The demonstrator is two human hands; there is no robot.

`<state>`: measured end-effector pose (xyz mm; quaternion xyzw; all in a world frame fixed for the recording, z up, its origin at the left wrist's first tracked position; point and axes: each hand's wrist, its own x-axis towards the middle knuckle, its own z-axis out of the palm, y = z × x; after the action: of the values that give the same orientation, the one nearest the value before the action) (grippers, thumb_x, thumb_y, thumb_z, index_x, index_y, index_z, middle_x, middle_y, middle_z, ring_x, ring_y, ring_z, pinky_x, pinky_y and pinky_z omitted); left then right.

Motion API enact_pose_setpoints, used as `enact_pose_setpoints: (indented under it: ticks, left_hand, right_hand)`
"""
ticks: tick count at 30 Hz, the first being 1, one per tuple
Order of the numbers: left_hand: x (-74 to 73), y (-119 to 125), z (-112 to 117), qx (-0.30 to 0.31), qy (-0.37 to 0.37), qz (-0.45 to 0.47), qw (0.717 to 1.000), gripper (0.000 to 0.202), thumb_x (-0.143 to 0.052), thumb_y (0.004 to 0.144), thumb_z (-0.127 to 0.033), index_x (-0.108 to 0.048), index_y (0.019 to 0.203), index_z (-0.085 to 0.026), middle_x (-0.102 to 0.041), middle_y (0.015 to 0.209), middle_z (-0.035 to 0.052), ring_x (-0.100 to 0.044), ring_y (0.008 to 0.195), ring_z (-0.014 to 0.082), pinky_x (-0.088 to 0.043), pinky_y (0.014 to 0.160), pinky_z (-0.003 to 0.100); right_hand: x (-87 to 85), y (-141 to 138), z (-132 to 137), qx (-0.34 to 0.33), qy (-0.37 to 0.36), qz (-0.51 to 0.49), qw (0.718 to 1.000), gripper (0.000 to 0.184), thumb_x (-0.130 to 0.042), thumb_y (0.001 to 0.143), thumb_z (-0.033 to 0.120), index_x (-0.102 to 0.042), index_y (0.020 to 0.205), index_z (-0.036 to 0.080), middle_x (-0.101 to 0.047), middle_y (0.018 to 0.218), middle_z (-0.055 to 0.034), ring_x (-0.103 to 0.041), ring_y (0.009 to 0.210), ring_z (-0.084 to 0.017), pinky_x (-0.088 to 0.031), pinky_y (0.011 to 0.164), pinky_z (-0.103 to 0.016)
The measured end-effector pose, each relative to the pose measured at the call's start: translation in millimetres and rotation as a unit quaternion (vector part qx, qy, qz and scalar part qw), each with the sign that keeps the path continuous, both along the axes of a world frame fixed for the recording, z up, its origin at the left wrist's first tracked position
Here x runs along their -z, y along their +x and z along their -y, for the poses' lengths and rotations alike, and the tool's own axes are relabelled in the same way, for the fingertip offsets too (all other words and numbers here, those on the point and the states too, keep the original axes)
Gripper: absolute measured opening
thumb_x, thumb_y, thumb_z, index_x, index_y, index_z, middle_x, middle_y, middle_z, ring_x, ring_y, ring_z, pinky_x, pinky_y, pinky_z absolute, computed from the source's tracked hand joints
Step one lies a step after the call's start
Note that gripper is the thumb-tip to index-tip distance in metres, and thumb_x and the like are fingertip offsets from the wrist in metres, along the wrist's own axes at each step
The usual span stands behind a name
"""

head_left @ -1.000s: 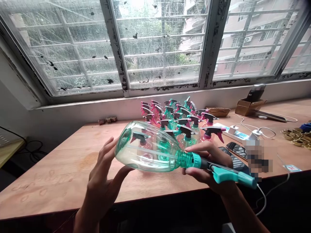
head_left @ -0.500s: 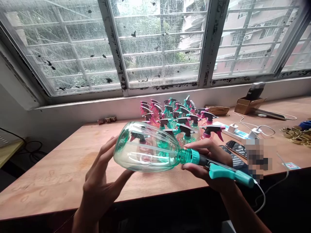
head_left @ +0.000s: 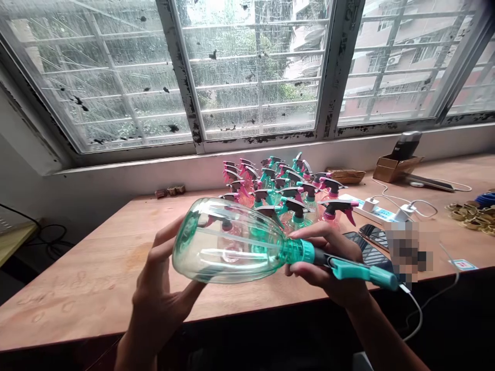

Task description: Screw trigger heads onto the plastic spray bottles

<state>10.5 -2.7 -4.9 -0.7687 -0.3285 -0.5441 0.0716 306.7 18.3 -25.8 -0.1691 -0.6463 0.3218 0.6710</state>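
A clear green spray bottle (head_left: 232,247) lies sideways in the air above the table edge, its base to the left and its teal and black trigger head to the right. My left hand (head_left: 162,288) is curled round the bottle's base, fingers behind and thumb underneath. At the neck, my right hand (head_left: 336,263) pinches the teal collar between thumb and fingers. A thin dip tube shows through the clear wall. Behind the bottle stand several pink and green spray bottles (head_left: 297,206) in a cluster, partly hidden by the one I hold.
On the wooden table (head_left: 96,252), a white power strip (head_left: 381,210) with plugged-in chargers and a dark phone (head_left: 371,252) lie to the right. Farther back stand a small cardboard box (head_left: 392,167) and a pile of tan loops (head_left: 469,214). Windows line the back wall.
The held spray bottle has shifted slightly left and its base appears a little larger. Its trigger head has risen slightly with my right hand. Both hands keep their grip.
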Motion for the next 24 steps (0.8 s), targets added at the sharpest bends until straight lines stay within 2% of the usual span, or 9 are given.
enact_pose_setpoints:
  ticks: [2,4,7,10,12,15,18,21,24]
  left_hand:
    - [4.0,1,2,0.01,-0.019,0.011,1.0,0.061,-0.084,0.099,-0.043,-0.056,0.153,-0.035,-0.06,0.171,0.0096,-0.06,0.158,0.0404,-0.062,0.125,0.063]
    - [4.7,2,2,0.022,-0.025,0.032,0.999,0.057,-0.075,0.103,-0.056,-0.056,0.151,-0.033,-0.058,0.173,0.0122,-0.061,0.156,0.0431,-0.064,0.12,0.065]
    - [-0.6,3,0,0.023,-0.026,0.02,0.999,0.047,-0.068,0.109,-0.048,-0.054,0.153,-0.036,-0.056,0.175,0.0094,-0.06,0.159,0.0395,-0.064,0.121,0.063]
    - [-3.9,-2,-2,0.013,0.0,-0.025,1.0,0.061,-0.074,0.106,-0.035,-0.049,0.161,-0.044,-0.05,0.18,0.0052,-0.051,0.166,0.0359,-0.053,0.133,0.065]
    - [0.6,-9,-3,0.005,0.008,-0.04,0.999,0.07,-0.078,0.103,-0.027,-0.048,0.162,-0.047,-0.054,0.177,0.0034,-0.052,0.166,0.0345,-0.044,0.138,0.068]
    - [15.0,-18,-4,-0.011,-0.021,-0.023,0.999,0.075,-0.086,0.096,-0.047,-0.05,0.161,-0.041,-0.061,0.17,0.009,-0.046,0.168,0.0419,-0.038,0.138,0.078]
    - [22.6,-18,-3,-0.025,-0.05,0.015,0.998,0.071,-0.08,0.096,-0.065,-0.054,0.154,-0.033,-0.063,0.167,0.0155,-0.041,0.169,0.0479,-0.046,0.13,0.083]
    - [13.2,-10,-3,-0.006,-0.04,0.017,0.999,0.047,-0.072,0.107,-0.047,-0.056,0.149,-0.038,-0.059,0.172,0.0101,-0.044,0.169,0.041,-0.048,0.133,0.074]
    - [0.6,-4,-3,0.018,-0.013,-0.005,1.0,0.059,-0.075,0.105,-0.025,-0.052,0.155,-0.045,-0.053,0.177,0.0049,-0.051,0.166,0.0364,-0.055,0.131,0.065]
  right_hand:
    - [1.4,-4,1,-0.003,-0.005,-0.009,1.0,0.034,-0.105,0.087,0.034,-0.081,0.11,0.025,-0.083,0.082,-0.0019,-0.083,0.066,-0.02,-0.068,0.059,-0.023]
    - [4.1,-8,1,-0.008,-0.013,-0.018,1.0,0.034,-0.105,0.087,0.033,-0.081,0.111,0.026,-0.084,0.083,-0.0018,-0.083,0.067,-0.019,-0.069,0.061,-0.024]
    - [7.5,-11,0,-0.034,-0.028,-0.035,0.998,0.029,-0.099,0.094,0.032,-0.079,0.114,0.025,-0.083,0.076,-0.0002,-0.081,0.06,-0.019,-0.067,0.056,-0.023]
    - [6.9,-11,-1,-0.051,-0.051,-0.041,0.997,0.025,-0.094,0.099,0.033,-0.077,0.114,0.025,-0.082,0.07,0.0009,-0.081,0.056,-0.02,-0.063,0.048,-0.023]
    - [5.1,-10,-1,-0.047,-0.059,-0.038,0.996,0.028,-0.096,0.097,0.037,-0.076,0.111,0.024,-0.081,0.067,0.0009,-0.08,0.055,-0.022,-0.061,0.045,-0.024]
    - [3.6,-11,-1,-0.032,-0.049,-0.03,0.998,0.03,-0.096,0.096,0.038,-0.075,0.109,0.023,-0.081,0.068,-0.0001,-0.08,0.055,-0.022,-0.062,0.045,-0.025]
    - [4.8,-12,-2,-0.03,-0.042,-0.029,0.998,0.026,-0.094,0.098,0.034,-0.074,0.111,0.022,-0.082,0.07,-0.001,-0.081,0.056,-0.022,-0.065,0.048,-0.026]
    - [6.5,-11,-2,-0.047,-0.048,-0.036,0.997,0.023,-0.092,0.1,0.032,-0.075,0.114,0.023,-0.082,0.071,-0.0005,-0.081,0.058,-0.021,-0.063,0.047,-0.024]
    - [6.4,-11,-1,-0.052,-0.052,-0.045,0.996,0.022,-0.092,0.1,0.031,-0.076,0.114,0.024,-0.082,0.07,0.0001,-0.08,0.056,-0.02,-0.06,0.045,-0.022]
